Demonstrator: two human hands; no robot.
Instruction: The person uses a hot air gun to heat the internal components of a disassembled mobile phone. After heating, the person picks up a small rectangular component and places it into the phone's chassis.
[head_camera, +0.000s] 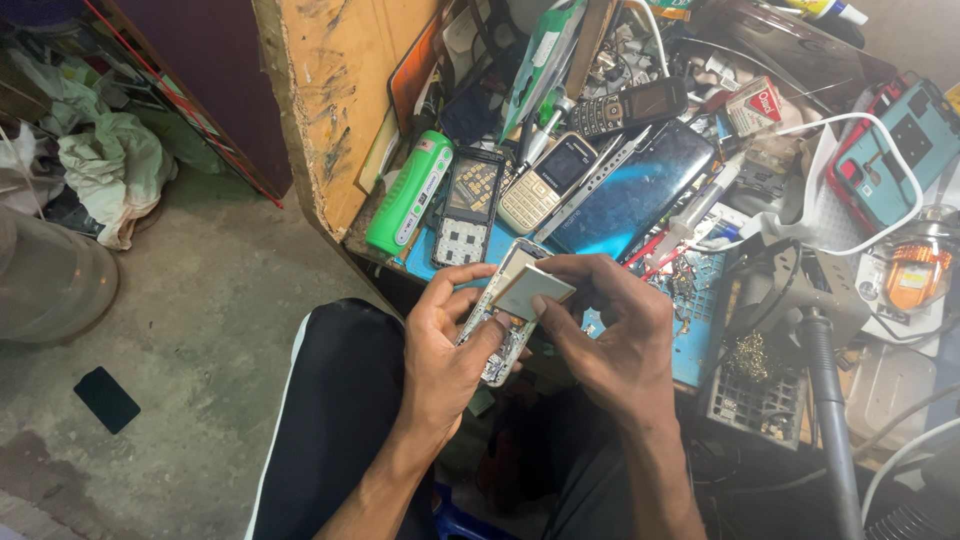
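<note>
**A:** You're sitting at a crowded repair bench (640, 330) over a bare concrete floor (200, 330), with phones and parts heaped right to the edge. Your left hand (445, 345) is wrapped around an opened keypad phone body (497, 340), held above your lap just off the bench edge. Your right hand (610, 330) pinches a small flat silver-grey panel (533, 291) at the top of that body. Both hands are closed on their pieces and close together, fingers nearly touching.

**B:** So where's my risk?

**A:** Chiefly the drop. You hold everything over the gap between your knees, not over the blue work mat (690, 320). If your pinch slips, the panel likely lands on the concrete or vanishes into the clutter below.

**B:** And the panel itself?

**A:** I can't tell from this angle whether it's a screen or a metal cover, or whether it's free of the body. If something ties it on, lifting it by one edge could strain that. Pressing it crooked could bend it.

**B:** Anything around me?

**A:** The stripped black phone (467, 205) and the gold keypad phone (545, 182) sit just ahead of your knuckles; a jerk forward could knock them.
</note>
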